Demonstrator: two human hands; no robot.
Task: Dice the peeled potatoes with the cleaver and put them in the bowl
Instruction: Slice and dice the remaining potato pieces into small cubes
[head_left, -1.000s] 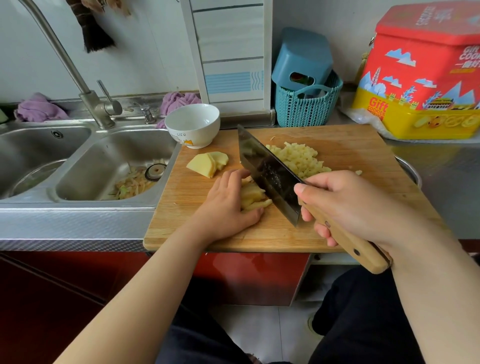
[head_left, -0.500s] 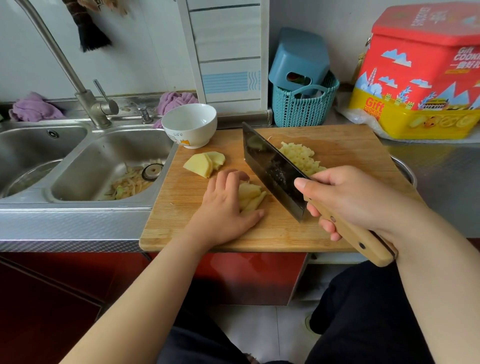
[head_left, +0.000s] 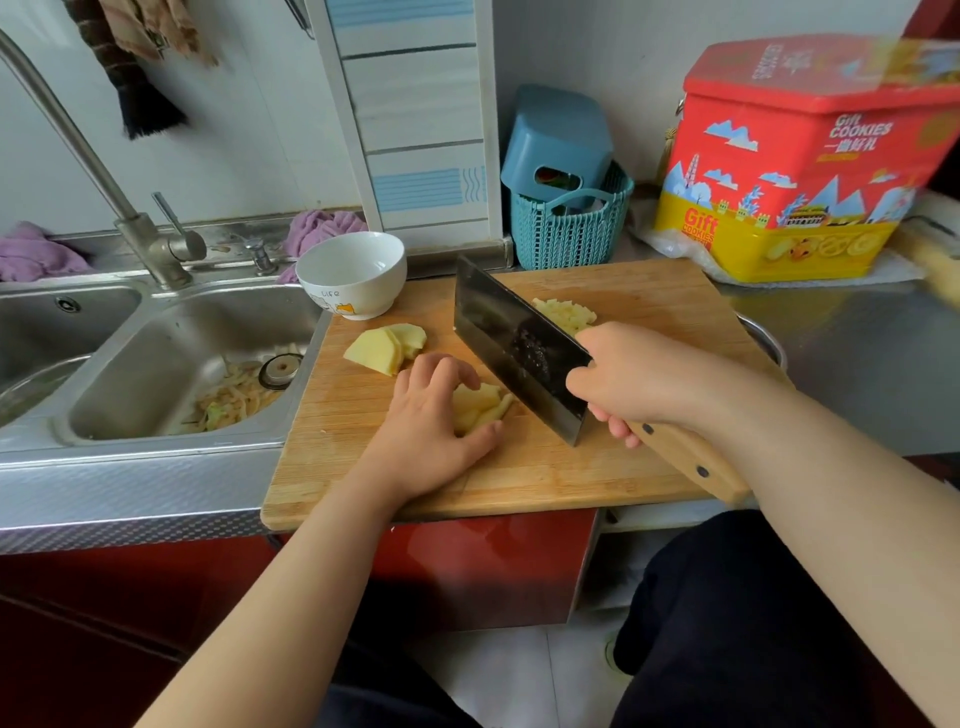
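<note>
On the wooden cutting board (head_left: 649, 462) my left hand (head_left: 431, 421) curls over a stack of potato slices (head_left: 480, 405), fingers pressing them down. My right hand (head_left: 639, 374) grips the wooden handle of the dark cleaver (head_left: 511, 340), whose blade stands on edge just right of the slices, a small gap between them. A heap of diced potato (head_left: 566, 312) lies behind the blade, partly hidden by it. More potato slices (head_left: 387, 345) lie at the board's far left. The white bowl (head_left: 350, 273) stands empty at the board's back left corner.
A double steel sink (head_left: 166, 364) with peelings lies left of the board, a tap (head_left: 156, 244) behind it. A teal basket (head_left: 569, 228) and a red and yellow cookie tin (head_left: 795, 156) stand at the back. A metal pot rim (head_left: 763, 338) shows under the board's right edge.
The cleaver has shifted right, away from the slices, opening a gap. My left hand stays on the potato slices. The camera view has tilted slightly.
</note>
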